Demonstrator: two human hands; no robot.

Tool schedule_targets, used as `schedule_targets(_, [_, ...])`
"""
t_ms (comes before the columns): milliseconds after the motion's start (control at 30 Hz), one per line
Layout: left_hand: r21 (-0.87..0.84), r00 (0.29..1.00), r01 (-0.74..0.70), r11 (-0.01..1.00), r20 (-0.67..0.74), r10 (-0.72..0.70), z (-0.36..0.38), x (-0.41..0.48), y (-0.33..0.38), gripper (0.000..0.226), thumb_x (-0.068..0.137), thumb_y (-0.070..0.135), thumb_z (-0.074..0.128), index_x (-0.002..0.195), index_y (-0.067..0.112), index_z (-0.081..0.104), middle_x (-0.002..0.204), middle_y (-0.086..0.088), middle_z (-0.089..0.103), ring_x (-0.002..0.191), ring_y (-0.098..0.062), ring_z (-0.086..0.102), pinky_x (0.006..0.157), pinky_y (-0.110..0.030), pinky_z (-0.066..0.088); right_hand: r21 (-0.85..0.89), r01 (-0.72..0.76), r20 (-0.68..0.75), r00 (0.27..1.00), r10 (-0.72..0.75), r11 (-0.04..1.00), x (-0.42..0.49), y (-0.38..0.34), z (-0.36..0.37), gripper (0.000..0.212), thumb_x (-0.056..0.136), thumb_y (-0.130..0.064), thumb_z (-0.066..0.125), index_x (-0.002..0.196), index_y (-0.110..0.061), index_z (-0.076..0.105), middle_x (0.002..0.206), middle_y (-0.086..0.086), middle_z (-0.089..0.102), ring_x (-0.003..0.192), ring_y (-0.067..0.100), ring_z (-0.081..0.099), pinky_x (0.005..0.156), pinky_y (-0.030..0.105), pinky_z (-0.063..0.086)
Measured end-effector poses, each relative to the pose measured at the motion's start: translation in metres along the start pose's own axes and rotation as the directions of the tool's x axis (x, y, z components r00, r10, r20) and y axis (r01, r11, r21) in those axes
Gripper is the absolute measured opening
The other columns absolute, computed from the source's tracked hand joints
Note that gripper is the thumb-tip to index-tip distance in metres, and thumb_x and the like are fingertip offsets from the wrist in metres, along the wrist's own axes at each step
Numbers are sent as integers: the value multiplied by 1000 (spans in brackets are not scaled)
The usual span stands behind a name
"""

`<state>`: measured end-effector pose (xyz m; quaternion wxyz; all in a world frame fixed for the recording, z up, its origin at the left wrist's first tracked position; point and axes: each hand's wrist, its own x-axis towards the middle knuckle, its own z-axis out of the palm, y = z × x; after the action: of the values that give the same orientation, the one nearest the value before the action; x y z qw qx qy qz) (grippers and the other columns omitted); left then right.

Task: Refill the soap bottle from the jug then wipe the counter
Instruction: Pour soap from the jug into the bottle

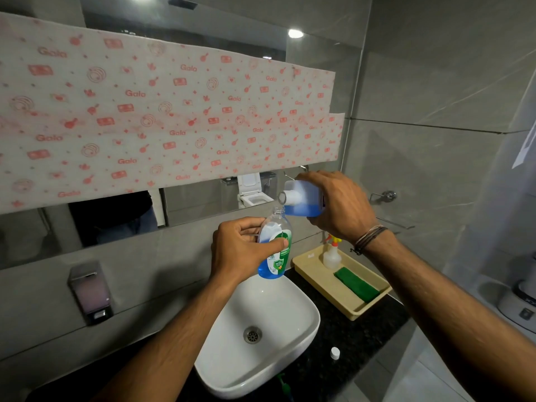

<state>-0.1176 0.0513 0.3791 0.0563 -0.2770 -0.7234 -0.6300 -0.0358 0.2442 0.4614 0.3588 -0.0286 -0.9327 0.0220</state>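
Forearms nearest the lens, both reaching over the sink [304,323]. Left hand [240,250] wrapped around the soap bottle [274,248], thumb across the label; bottle upright, uncapped, raised above the basin. Right hand [339,204] clamped over the jug [303,198], tipped on its side, spout just above and beside the bottle mouth. Blue liquid pooled in the jug's lower part; no stream visible at the spout. Bottle blue at the bottom only, upper part clear: refill judged barely begun or just about to begin. White cap [335,353] lying loose on the dark counter [348,338], right of the sink; whose cap, cannot tell. Green cloth [356,283] resting untouched in the tray [324,288], next to a spray bottle [331,255]. Remaining, by judgement: pour to fill, recap both containers, set them down, then wipe the counter. No spill visible on the counter so far.
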Motion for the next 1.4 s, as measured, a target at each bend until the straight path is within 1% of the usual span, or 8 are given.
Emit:
schedule_targets(167, [16,1000,9,1000,-4,-9,0,-3,1,50,58,33,97,103,22,79,89,10,78,75,-2,77,64,-26,64,-27,12,-5,1000,-12,1000,-1,-2,-4,78,66,-10,89,137,-21,58,124,8,69,110,34,62,87,52,56])
schedule_targets(333, [20,1000,16,1000,-5,-16,-1,-6,2,49,59,32,98,103,21,79,92,6,80,76,-3,77,66,-28,65,-44,32,-12,999,-32,999,-3,-3,-6,77,66,-9,88,136,-21,59,122,8,70,106,33,63,84,45,53])
schedule_targets(533, [16,1000,27,1000,-7,-26,-1,-9,3,54,56,32,98,105,17,80,93,2,81,78,-7,78,71,-37,67,-52,37,-10,999,-38,998,-4,-3,-6,78,66,-8,87,137,-22,58,123,7,69,107,32,62,85,47,55])
schedule_targets(633, [19,1000,29,999,-10,-29,-2,-9,2,54,56,32,99,104,17,80,93,3,81,77,-7,78,71,-38,67,-52,42,-15,999,-43,998,-5,-2,-5,78,65,-8,87,136,-22,59,121,8,70,106,33,63,84,49,54])
schedule_targets(833, [13,1000,25,1000,-6,-25,-2,-9,1,53,56,33,99,104,20,80,91,5,81,76,-5,78,69,-35,67,-51,49,-24,998,-50,998,-5,-2,-5,77,65,-9,87,135,-22,59,120,7,70,106,32,63,85,50,55])
schedule_targets(1133, [-7,1000,20,1000,0,-20,1,-8,-1,49,56,29,100,101,21,81,90,5,81,74,-5,78,67,-34,66,-47,65,-30,997,-67,997,-4,-1,-7,74,66,-8,88,134,-20,61,120,8,71,104,32,63,85,45,53])
schedule_targets(1333, [-16,1000,10,1000,18,-10,0,-7,-2,40,56,32,99,87,41,75,75,26,75,72,0,76,60,-23,63,-58,67,-35,997,-69,996,-3,0,-8,75,64,-8,88,133,-21,61,121,7,71,104,32,63,83,42,51])
schedule_targets(1400, [-13,1000,10,1000,16,-10,0,-6,-2,41,57,32,99,90,37,76,79,22,76,73,-1,77,61,-23,63,-59,65,-34,997,-67,996,-2,0,-8,75,66,-8,88,134,-22,61,122,7,70,105,31,62,85,43,51])
